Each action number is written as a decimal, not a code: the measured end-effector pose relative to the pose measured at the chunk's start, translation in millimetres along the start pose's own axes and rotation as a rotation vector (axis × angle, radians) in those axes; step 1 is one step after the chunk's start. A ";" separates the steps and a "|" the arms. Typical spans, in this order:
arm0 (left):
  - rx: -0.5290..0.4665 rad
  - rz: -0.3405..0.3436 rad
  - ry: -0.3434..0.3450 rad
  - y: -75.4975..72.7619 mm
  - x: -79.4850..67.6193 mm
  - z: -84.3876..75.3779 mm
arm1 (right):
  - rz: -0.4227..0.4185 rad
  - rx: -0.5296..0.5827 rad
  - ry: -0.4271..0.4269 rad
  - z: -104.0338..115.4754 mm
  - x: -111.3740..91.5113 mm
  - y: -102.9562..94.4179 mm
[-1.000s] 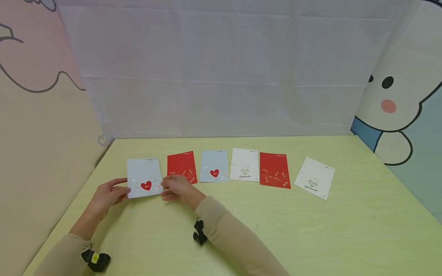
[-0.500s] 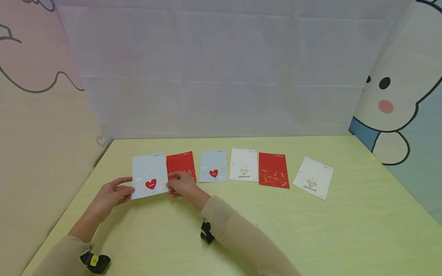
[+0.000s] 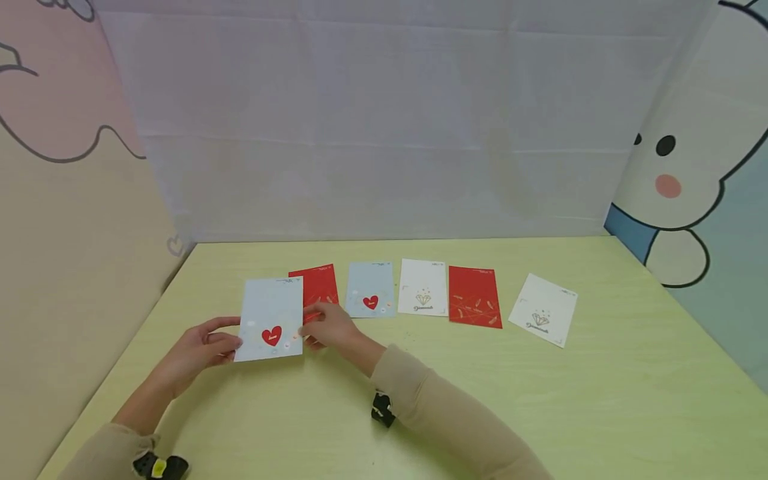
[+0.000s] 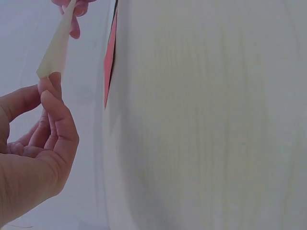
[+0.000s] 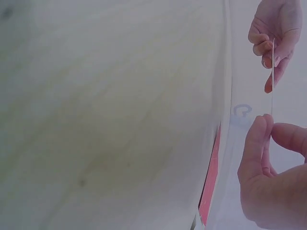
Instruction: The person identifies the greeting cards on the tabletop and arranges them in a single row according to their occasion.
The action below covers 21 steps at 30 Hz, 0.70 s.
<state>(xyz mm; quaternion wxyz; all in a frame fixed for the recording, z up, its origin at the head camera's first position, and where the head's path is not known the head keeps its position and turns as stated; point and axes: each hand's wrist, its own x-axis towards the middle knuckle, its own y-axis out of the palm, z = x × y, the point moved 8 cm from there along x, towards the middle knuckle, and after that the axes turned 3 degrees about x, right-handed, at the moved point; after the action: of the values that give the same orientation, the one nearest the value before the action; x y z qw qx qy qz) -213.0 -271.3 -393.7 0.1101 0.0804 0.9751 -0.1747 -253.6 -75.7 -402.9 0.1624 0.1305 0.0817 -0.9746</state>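
Observation:
Between both hands, raised off the table, is a pale blue card (image 3: 270, 307) with a red heart printed low on it. My left hand (image 3: 204, 350) pinches its left edge between thumb and fingers. At the opposite edge my right hand (image 3: 333, 327) pinches it the same way. Both wrist views show the card (image 4: 56, 48) nearly edge-on, with the fingertips of each hand at its ends. Behind the raised card and the right hand, a red card (image 3: 321, 283) lies on the table, partly covered.
To the right along the table (image 3: 480, 400) lie another pale blue heart card (image 3: 370, 287), a white diamond card (image 3: 423, 283), a second red card (image 3: 474, 297) and a tilted white diamond card (image 3: 545, 310). A white sheet (image 3: 390, 133) hangs behind the table.
Both hands have shifted right with the pale blue card, which now overlaps the left part of the red card in the head view. It rose slightly, then came nearer. The other cards stay put.

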 end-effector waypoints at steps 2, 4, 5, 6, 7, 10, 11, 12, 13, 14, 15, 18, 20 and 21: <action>0.000 0.018 0.002 2.9 -1.3 -0.2 | 0.005 0.015 -0.007 -1.0 -1.2 -2.2; 0.000 0.040 0.014 6.1 -2.6 -0.6 | 0.011 0.021 -0.013 -2.1 -2.7 -4.3; -0.002 0.055 0.025 7.8 -3.0 -0.9 | 0.015 0.018 -0.018 -2.6 -3.2 -5.1; -0.004 0.072 0.038 9.7 -3.5 -1.5 | 0.019 0.013 -0.025 -2.7 -4.1 -6.1; -0.008 0.089 0.050 11.5 -4.0 -2.0 | 0.024 0.008 -0.029 -2.9 -5.1 -7.0; -0.019 0.142 0.079 16.9 -5.9 -3.0 | 0.039 -0.008 -0.035 -4.1 -8.6 -8.7; -0.019 0.156 0.085 18.1 -6.7 -2.9 | 0.043 -0.012 -0.035 -4.7 -10.2 -8.8; -0.016 0.165 0.089 18.8 -7.4 -2.6 | 0.049 -0.012 -0.032 -5.4 -11.6 -8.9; -0.013 0.170 0.087 19.2 -8.0 -1.9 | 0.053 -0.013 -0.028 -6.3 -13.2 -8.6; -0.007 0.172 0.086 19.5 -8.7 -1.2 | 0.056 -0.017 -0.025 -7.1 -14.6 -8.3; 0.000 0.172 0.086 19.5 -9.3 -0.6 | 0.057 -0.022 -0.022 -7.9 -16.2 -8.0; 0.018 0.174 0.083 19.6 -11.6 1.2 | 0.064 -0.031 -0.019 -10.2 -19.2 -6.0; 0.036 0.176 0.080 19.2 -13.3 2.4 | 0.065 -0.041 -0.017 -11.7 -21.5 -4.4; 0.045 0.177 0.079 18.7 -14.3 2.7 | 0.067 -0.043 -0.014 -12.3 -22.7 -3.4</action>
<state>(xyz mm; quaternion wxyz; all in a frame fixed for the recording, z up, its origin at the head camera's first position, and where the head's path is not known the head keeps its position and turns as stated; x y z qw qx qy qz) -195.0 -256.7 -398.8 0.0850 0.1756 0.9636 -0.1827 -231.2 -63.4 -407.8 0.1985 0.1229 0.0970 -0.9675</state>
